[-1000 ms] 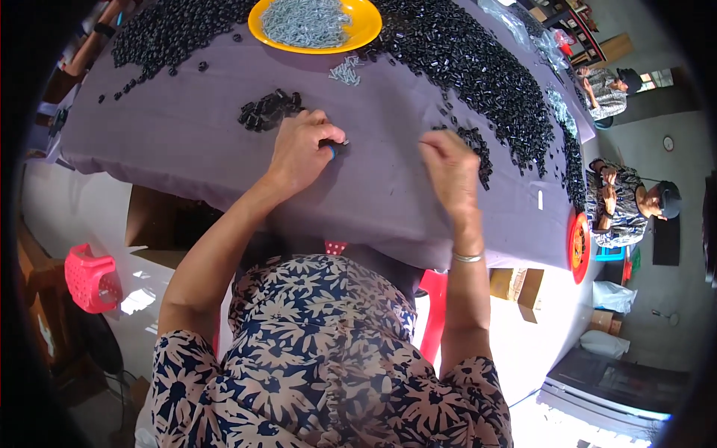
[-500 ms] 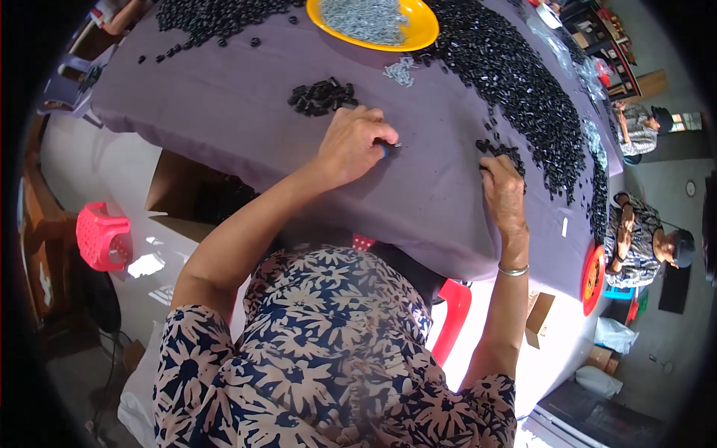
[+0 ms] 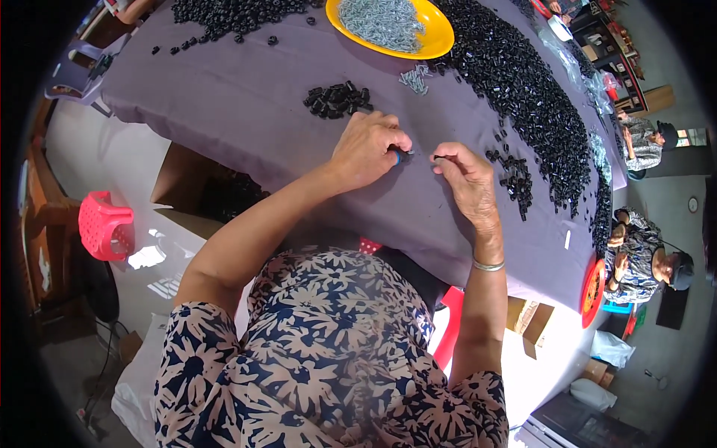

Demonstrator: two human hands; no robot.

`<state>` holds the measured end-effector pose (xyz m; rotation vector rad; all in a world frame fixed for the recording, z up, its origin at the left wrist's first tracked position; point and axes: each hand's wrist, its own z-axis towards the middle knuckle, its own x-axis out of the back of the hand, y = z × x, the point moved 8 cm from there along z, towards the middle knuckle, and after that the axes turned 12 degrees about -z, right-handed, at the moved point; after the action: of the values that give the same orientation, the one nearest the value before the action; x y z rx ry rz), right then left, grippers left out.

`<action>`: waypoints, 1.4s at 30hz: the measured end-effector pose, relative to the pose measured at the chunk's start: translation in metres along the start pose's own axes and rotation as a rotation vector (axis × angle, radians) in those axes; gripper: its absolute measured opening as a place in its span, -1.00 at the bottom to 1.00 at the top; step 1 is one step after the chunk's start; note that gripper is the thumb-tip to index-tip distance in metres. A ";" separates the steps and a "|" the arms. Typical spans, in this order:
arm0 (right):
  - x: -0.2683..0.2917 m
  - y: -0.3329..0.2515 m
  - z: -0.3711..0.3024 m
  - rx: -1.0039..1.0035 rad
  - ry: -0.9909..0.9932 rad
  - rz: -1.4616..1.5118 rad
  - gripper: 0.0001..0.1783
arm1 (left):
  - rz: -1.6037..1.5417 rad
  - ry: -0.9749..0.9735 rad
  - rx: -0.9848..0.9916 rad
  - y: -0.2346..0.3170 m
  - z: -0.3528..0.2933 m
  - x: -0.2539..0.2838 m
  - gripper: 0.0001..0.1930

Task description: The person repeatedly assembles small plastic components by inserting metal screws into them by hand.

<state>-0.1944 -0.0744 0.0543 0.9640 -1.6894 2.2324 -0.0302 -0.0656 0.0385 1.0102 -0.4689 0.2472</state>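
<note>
My left hand [image 3: 370, 149] is closed over the purple cloth, its fingers round a dark piece [image 3: 402, 157] with a bit of blue and a small metal tip showing; most of it is hidden. Facing it, a short way to the right, my right hand [image 3: 470, 183] pinches a small black plastic part [image 3: 439, 159] between thumb and fingers. The two pieces are apart. Just beyond my left hand lies a small heap of black parts [image 3: 336, 100]. A loose cluster of black parts [image 3: 515, 183] lies to the right of my right hand.
A yellow dish [image 3: 442, 37] of metal screws stands at the far side, with a few loose screws [image 3: 415, 79] near it. Large piles of black parts [image 3: 534, 104] spread along the right and far left. A red plate [image 3: 592, 293] sits at the right edge. Co-workers sit at the right.
My right hand has moved left from the loose black parts toward my left hand, now with a small black part in its fingers. My left hand keeps its hold.
</note>
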 end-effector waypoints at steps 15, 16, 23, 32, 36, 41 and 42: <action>-0.020 -0.028 0.009 0.228 0.076 -0.255 -0.85 | 0.003 0.008 0.005 0.001 -0.001 0.002 -0.82; -0.021 -0.027 0.009 0.229 0.078 -0.255 -0.85 | 0.004 0.008 0.003 0.001 -0.001 0.002 -0.82; -0.020 -0.036 0.008 0.298 0.091 -0.371 -0.80 | 0.006 0.000 0.009 0.000 -0.001 0.001 -0.82; -0.022 -0.056 0.007 0.360 0.073 -0.455 -0.81 | 0.003 0.007 0.009 -0.001 0.000 0.001 -0.84; -0.022 -0.058 0.010 0.367 0.096 -0.431 -0.84 | -0.002 0.002 0.015 -0.002 0.000 0.001 -0.85; -0.023 -0.057 0.010 0.357 0.060 -0.447 -0.87 | 0.008 -0.012 0.023 -0.002 -0.001 0.001 -0.85; -0.025 -0.057 0.010 0.366 0.039 -0.463 -0.87 | 0.019 -0.014 0.014 -0.002 -0.001 0.001 -0.85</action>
<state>-0.1429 -0.0586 0.0864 1.2285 -0.9247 2.2419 -0.0285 -0.0660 0.0368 1.0224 -0.4901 0.2611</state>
